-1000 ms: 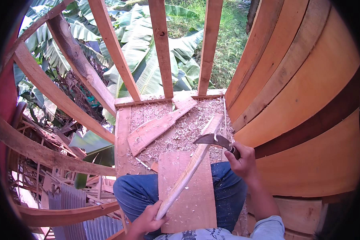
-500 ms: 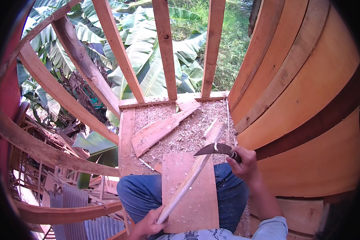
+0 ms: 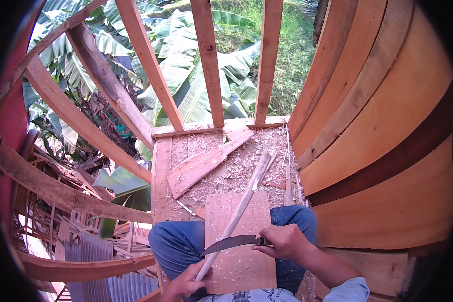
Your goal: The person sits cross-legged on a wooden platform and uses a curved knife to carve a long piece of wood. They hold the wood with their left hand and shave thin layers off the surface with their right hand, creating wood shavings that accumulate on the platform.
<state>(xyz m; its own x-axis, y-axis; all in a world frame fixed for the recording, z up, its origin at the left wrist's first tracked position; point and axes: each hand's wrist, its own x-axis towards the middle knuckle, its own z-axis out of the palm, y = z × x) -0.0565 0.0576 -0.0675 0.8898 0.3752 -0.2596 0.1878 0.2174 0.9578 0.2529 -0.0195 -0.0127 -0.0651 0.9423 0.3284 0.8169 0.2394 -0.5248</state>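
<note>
My right hand is closed round the dark handle of a curved knife. Its dark blade lies across a long, pale wooden stick, a little above my left hand. That hand grips the stick's near end. The stick slants away to the upper right, and a sliver of wood stands off near its far part. Beneath both, a flat rectangular board rests on my lap, over my blue jeans, with a few shavings on it.
Wood shavings cover the plank floor ahead. A broad offcut board lies there at an angle. Upright wooden slats form an open railing at the front and left. A wooden panel wall curves along the right.
The knife has come down along the stick toward me, from its far part to near my left hand. The stick's far end has tilted slightly left.
</note>
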